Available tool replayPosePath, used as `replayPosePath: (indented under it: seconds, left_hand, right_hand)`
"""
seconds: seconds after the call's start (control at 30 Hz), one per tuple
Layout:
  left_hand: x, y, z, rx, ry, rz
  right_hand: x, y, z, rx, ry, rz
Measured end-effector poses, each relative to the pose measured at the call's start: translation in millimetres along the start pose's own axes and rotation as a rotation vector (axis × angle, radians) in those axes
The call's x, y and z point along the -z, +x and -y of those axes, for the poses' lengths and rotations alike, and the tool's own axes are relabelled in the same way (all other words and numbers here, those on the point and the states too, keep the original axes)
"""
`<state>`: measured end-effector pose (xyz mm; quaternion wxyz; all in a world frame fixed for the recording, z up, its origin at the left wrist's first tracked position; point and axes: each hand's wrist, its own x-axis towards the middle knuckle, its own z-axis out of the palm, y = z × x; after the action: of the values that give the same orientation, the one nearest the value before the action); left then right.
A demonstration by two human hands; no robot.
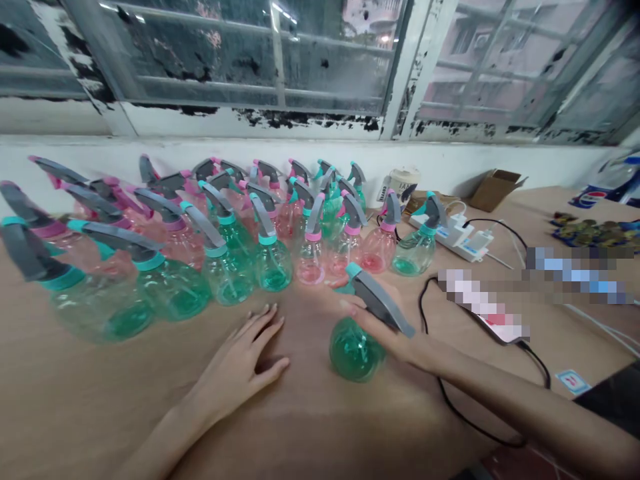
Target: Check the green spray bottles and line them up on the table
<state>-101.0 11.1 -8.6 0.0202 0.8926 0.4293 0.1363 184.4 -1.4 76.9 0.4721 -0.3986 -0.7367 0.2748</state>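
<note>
My right hand (pixel 376 319) is closed around the neck of a green spray bottle (pixel 356 353) with a grey and turquoise trigger head. The bottle is roughly upright over the table, in front of the other bottles; whether its base touches the wood I cannot tell. My left hand (pixel 253 350) lies on the tabletop, palm down with fingers apart, holding nothing. Just beyond it stands a green spray bottle (pixel 274 267), and beside that a pink spray bottle (pixel 310 267). Several more pink and green ones crowd in rows toward the wall.
A white power strip (pixel 463 237) with plugs sits right of the bottles. Near it are a paper cup (pixel 403 183), a small cardboard box (pixel 495 189) and a phone (pixel 483 307) on a black cable (pixel 453 400). A window (pixel 270 60) runs behind the table (pixel 280 427).
</note>
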Motion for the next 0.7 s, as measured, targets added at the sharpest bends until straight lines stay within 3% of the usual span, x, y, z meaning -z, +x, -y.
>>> replayPosePath:
  seconds: [0.27,0.7]
  left_hand:
    - [2.6,0,-8,0.001,0.013,0.026]
    - [3.2,-1,-9,0.026,0.007,0.014]
  right_hand:
    - [-7,33,-14,-0.026,0.100,0.069]
    - [-14,37,-22,-0.038,0.252,0.053]
